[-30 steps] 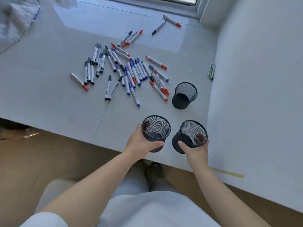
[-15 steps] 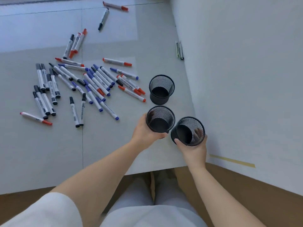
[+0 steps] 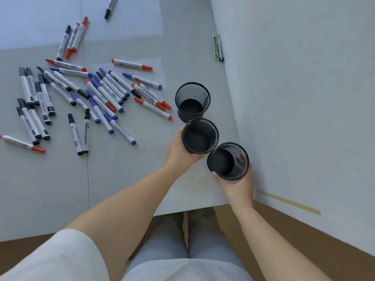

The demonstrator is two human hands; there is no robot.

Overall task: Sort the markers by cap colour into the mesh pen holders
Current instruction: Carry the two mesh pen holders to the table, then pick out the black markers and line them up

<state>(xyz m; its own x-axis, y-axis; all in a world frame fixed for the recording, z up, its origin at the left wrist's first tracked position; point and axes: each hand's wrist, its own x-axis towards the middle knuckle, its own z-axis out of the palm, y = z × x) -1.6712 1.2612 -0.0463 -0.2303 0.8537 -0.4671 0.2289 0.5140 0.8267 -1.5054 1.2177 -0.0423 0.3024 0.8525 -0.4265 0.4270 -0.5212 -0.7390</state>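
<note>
Three round black wire-mesh pen holders stand in a close row near the table's right wall, each showing only its dark solid bottom inside. The left hand curls around the middle holder; the right hand wraps the near holder, fingers visible through the mesh. The far holder stands untouched. White-barrelled markers with red, blue and black caps lie scattered on the smooth grey tabletop, left of the holders.
</note>
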